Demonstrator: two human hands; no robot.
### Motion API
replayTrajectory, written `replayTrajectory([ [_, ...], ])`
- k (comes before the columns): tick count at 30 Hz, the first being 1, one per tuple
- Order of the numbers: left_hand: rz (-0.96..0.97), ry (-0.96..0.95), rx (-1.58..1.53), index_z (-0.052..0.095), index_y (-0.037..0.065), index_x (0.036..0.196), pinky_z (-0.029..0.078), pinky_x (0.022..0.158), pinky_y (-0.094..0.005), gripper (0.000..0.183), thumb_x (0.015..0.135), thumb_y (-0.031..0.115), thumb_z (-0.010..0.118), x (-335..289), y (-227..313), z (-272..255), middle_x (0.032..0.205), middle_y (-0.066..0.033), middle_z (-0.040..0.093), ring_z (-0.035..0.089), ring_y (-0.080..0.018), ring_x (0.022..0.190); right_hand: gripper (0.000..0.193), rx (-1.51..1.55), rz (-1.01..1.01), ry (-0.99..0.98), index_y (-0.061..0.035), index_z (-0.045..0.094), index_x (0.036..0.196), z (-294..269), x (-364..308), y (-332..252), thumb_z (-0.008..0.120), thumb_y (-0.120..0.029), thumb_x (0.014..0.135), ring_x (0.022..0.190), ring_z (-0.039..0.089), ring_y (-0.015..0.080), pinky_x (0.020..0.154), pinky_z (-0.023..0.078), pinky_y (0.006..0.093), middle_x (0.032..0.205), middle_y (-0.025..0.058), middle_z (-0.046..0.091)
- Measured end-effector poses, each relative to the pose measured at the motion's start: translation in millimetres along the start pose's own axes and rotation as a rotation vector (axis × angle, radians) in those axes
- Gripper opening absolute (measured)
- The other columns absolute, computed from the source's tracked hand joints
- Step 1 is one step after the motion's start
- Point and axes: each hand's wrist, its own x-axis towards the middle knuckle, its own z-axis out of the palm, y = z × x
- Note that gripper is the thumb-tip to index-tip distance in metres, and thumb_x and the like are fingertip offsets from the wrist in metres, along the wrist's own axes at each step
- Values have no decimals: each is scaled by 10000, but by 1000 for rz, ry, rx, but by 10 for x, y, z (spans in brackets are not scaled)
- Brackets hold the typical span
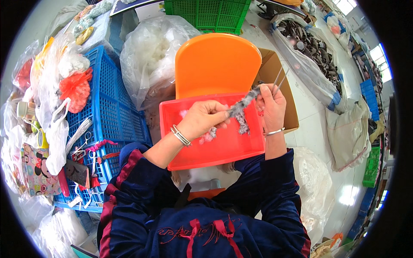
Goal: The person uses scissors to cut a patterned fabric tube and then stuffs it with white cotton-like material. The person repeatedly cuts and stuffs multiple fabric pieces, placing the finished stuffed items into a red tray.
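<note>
Between my two hands stretches a fuzzy grey and black plush strip (245,101), held above a red plastic bin (215,160). My left hand (203,121) is closed, pinching the strip's near end between thumb and fingers. At its other end, my right hand (271,103) is closed round the strip and a metal tool with two thin prongs (279,78), like tweezers; the prongs point up and away. Another grey fuzzy piece (243,124) shows below the strip, over the bin. Pink fluff (206,137) lies in the bin beside my left hand.
An orange chair (217,64) stands behind the bin, with a cardboard box (286,105) to its right. At left, a blue crate (112,101) bears scissors and bags. A clear bag of white stuffing (150,53) and a green crate (206,15) stand farther off.
</note>
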Motion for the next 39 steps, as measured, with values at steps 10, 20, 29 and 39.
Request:
replayTrajectory([
  [10, 170, 95, -86, 594, 15, 849, 495, 600, -216, 111, 881, 93, 666, 6, 12, -37, 772, -48, 657, 608, -82, 661, 225, 166, 67, -38, -2, 574, 1059, 110, -50, -55, 608, -184, 931, 459, 359, 47, 422, 294, 207, 640, -7, 491],
  [20, 180, 63, -57, 578, 10, 838, 474, 573, -218, 78, 857, 56, 639, 47, -82, -35, 759, -64, 653, 584, -71, 643, 129, 52, 317, -206, -35, 628, 904, 448, -353, 122, 698, -129, 850, 456, 412, 50, 401, 301, 198, 630, -9, 540],
  [29, 172, 44, -20, 569, 11, 840, 482, 588, -230, 53, 824, 26, 618, -18, -11, -106, 754, -68, 647, 585, -80, 649, 91, 153, 122, 4, -55, 624, 847, -22, 64, 0, 650, -126, 898, 447, 379, 53, 428, 320, 207, 607, -18, 520],
  [39, 63, -1, 14, 605, 22, 1003, 503, 695, -231, 178, 922, 180, 605, -54, 128, -181, 923, -55, 681, 623, -78, 744, 215, -253, -155, 341, -57, 589, 1003, -457, 366, -242, 608, -260, 937, 414, 338, 30, 356, 254, 213, 680, 2, 560],
])
